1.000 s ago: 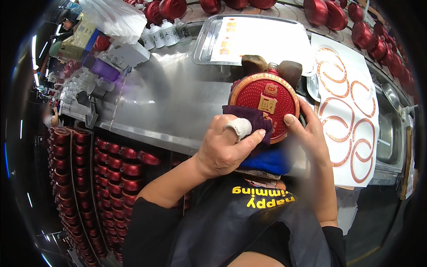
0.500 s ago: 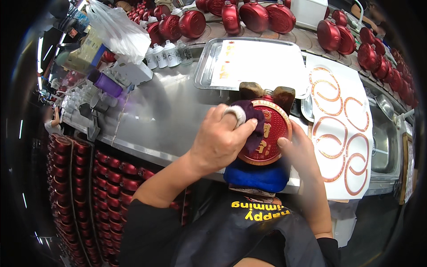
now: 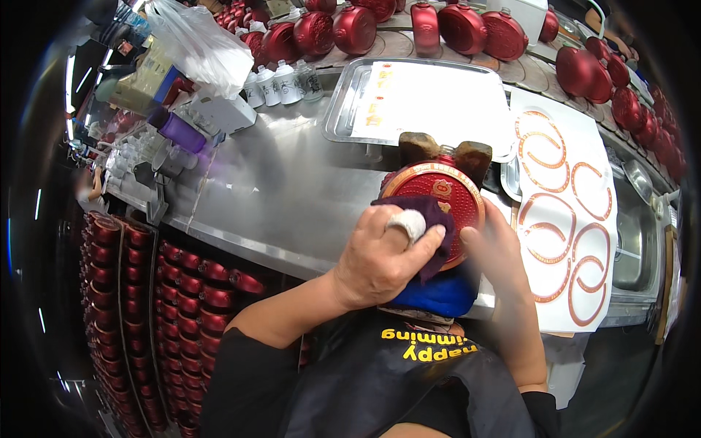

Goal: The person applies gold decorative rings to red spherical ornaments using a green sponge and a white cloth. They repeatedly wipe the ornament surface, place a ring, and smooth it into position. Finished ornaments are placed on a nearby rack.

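A round, flat red bottle [image 3: 464, 208] with a gold-lettered ring around its face rests in a holder, its neck at the far end. Bunched in my left hand [image 3: 372, 255] is a dark purple cloth [image 3: 407, 204], pressed on the lower left of the bottle's face. A white wrap [image 3: 410, 223] circles one finger of that hand. My right hand [image 3: 502, 252], slightly blurred, grips the bottle's right edge with the thumb at the front; its other fingers are partly hidden. Two worn brown blocks [image 3: 473, 159] flank the neck, and a blue pad [image 3: 431, 296] lies below.
A metal tray [image 3: 339, 109] with a white sheet lies beyond the bottle. Orange-gold ring strips lie on white paper [image 3: 577, 255] at right, beside a sink [image 3: 634, 252]. Red bottles [image 3: 464, 29] line the back; racks of more [image 3: 212, 299] stand lower left. White bottles [image 3: 286, 84] stand far left.
My left hand has slid the cloth down the bottle's face, uncovering its upper part. The red bottles along the back have shifted right. My right hand stays at the bottle's edge.
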Tool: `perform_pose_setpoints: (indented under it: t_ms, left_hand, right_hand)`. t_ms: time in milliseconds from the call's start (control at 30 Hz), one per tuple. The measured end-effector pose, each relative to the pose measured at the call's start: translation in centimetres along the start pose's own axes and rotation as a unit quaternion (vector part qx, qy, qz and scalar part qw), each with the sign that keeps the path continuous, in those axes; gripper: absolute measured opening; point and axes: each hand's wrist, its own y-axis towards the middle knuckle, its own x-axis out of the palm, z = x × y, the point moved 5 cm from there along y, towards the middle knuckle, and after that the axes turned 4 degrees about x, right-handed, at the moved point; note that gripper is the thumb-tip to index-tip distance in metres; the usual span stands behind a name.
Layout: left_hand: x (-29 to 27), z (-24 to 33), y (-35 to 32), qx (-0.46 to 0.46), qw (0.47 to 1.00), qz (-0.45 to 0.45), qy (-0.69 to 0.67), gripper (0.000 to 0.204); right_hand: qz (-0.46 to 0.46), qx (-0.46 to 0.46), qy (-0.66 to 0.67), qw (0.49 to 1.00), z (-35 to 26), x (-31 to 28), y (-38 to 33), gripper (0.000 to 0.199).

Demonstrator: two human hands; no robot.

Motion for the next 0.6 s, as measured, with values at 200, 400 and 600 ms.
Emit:
perform_pose_setpoints:
  t_ms: [200,400,600]
  left_hand:
    - [-0.6,-2.8,-2.0,-0.084,0.996,0.036,0.013,0.039]
    - [0.9,-5.3,-7.9,-0.298,0.945,0.1,-0.094,0.025]
    - [2.1,-5.4,-7.4,-0.276,0.957,0.044,-0.081,0.06]
  right_hand:
    - [-0.002,-0.006,-0.003,1.0,0.1,-0.2,0.2,0.068]
    - [-0.01,-0.002,-0.004,1.0,-1.0,-0.1,-0.1,0.071]
    - [-0.009,-0.032,-0.097,0.995,-2.5,-0.5,0.3,0.075]
